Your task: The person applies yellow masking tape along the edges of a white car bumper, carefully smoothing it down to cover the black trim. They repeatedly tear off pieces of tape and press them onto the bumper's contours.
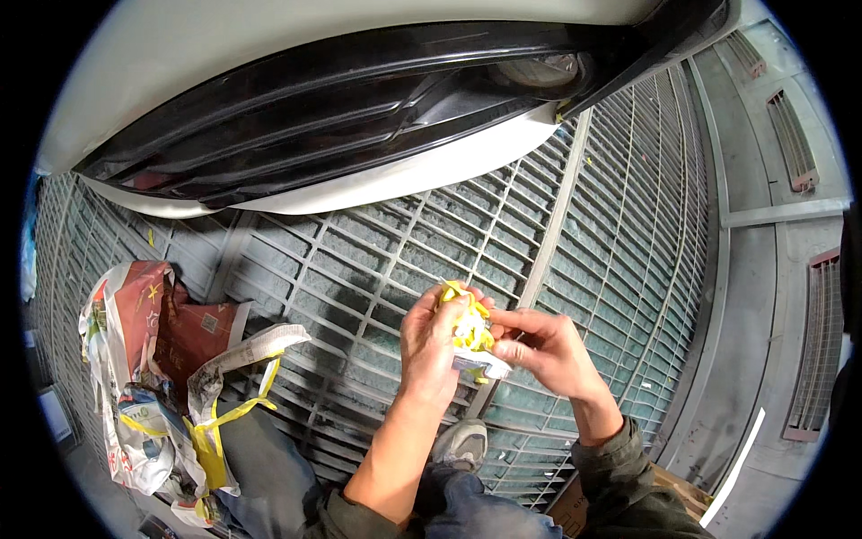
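A crumpled wad of yellow tape [473, 328] with whitish scraps in it sits in my left hand [426, 346], whose fingers are closed around it. Under the wad a strip of printed paper [483, 363] sticks out. My right hand [549, 352] is at the wad's right side, with thumb and fingers bent in and pinching at its edge; what exactly lies between the fingertips is partly hidden. Both hands are held above the floor grating, in front of the car bumper [503, 157].
The white bumper, with a black lower grille [359, 112] and a lamp [539, 70], spans the top. On the left lies a heap of crumpled printed masking paper [135, 359] with yellow tape [208, 440]. Metal floor grating [620, 260] stretches below. A cardboard box [570, 510] is at lower right.
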`<control>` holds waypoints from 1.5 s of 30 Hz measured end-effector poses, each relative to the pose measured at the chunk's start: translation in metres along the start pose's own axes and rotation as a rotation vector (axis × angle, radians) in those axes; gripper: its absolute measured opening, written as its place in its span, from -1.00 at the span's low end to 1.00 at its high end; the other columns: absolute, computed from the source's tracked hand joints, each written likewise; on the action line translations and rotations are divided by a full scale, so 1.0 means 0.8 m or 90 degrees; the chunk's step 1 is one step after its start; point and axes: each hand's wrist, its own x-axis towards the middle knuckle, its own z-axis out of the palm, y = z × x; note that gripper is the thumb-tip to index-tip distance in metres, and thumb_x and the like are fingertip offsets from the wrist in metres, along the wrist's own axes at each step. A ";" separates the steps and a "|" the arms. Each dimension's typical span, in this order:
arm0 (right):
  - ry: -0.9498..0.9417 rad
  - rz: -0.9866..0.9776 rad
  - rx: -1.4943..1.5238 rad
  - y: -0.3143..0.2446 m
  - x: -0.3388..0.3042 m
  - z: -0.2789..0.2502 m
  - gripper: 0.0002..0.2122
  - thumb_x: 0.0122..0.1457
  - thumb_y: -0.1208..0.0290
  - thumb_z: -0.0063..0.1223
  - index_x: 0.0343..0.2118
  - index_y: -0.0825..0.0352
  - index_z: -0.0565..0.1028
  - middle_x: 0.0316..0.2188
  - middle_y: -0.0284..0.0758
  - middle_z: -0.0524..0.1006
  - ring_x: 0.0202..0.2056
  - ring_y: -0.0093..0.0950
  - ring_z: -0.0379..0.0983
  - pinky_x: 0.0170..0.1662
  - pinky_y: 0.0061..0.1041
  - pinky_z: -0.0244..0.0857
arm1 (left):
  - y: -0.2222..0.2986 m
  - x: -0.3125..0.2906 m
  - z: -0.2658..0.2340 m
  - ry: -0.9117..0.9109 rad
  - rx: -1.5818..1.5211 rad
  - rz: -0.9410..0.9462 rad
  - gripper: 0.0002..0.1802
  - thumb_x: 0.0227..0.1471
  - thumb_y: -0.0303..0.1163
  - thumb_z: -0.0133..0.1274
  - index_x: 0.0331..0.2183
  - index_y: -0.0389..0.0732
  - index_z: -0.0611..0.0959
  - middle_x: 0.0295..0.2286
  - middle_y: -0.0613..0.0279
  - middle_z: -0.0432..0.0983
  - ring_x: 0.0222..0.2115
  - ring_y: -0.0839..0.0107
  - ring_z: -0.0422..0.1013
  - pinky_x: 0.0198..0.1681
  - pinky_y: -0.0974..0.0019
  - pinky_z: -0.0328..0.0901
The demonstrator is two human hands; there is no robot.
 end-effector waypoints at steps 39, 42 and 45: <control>0.231 -0.005 0.140 -0.018 0.029 0.054 -0.59 0.30 0.36 -0.18 0.16 0.42 0.25 0.05 -0.24 0.38 0.03 -0.52 0.31 0.08 -0.55 0.18 | -0.028 0.023 0.058 0.080 0.295 0.175 -0.59 0.16 -0.28 -0.25 -0.03 -0.28 0.44 -0.11 0.06 0.39 -0.06 0.27 0.32 0.04 0.30 0.20; 0.253 0.013 -0.002 -0.024 0.013 0.033 -0.70 0.26 0.37 -0.04 -0.03 0.47 0.44 -0.24 -0.35 0.53 -0.24 -0.63 0.41 -0.15 -0.64 0.29 | -0.034 0.016 0.070 0.091 0.068 -0.022 -0.66 0.05 -0.28 -0.19 -0.15 -0.21 0.46 -0.28 0.22 0.41 -0.25 0.40 0.37 -0.12 0.35 0.28; 0.242 0.042 0.000 -0.047 -0.014 0.010 -0.77 0.23 0.38 0.03 -0.17 0.46 0.49 -0.37 -0.40 0.54 -0.36 -0.70 0.40 -0.29 -0.69 0.29 | -0.021 -0.010 0.097 0.076 0.005 -0.122 -0.69 -0.03 -0.31 -0.14 -0.22 -0.21 0.50 -0.34 0.26 0.43 -0.32 0.43 0.38 -0.23 0.38 0.28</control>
